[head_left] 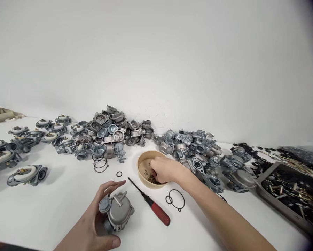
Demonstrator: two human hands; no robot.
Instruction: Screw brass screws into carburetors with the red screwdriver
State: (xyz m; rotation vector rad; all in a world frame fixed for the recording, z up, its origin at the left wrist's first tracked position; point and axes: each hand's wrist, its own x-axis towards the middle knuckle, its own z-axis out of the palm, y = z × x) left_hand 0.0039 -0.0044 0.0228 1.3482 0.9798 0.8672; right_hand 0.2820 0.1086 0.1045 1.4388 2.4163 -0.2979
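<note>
My left hand point(93, 223) grips a grey metal carburetor point(116, 212) on the white table near the front edge, thumb below and fingers curled over its far side. My right hand point(165, 170) reaches into a tan bowl point(142, 164) of small brass screws, fingers bunched down among them; whether they hold one is hidden. A screwdriver point(151, 203) with a red handle lies between the two hands, tip pointing to the far left.
A large heap of carburetor bodies point(114, 134) runs along the wall, continuing to the right point(198, 150). Several units with white floats point(25, 172) lie at the left. Black rubber O-rings point(100, 164) point(175, 199) lie loose. A grey tray point(270, 195) of small parts stands at the right.
</note>
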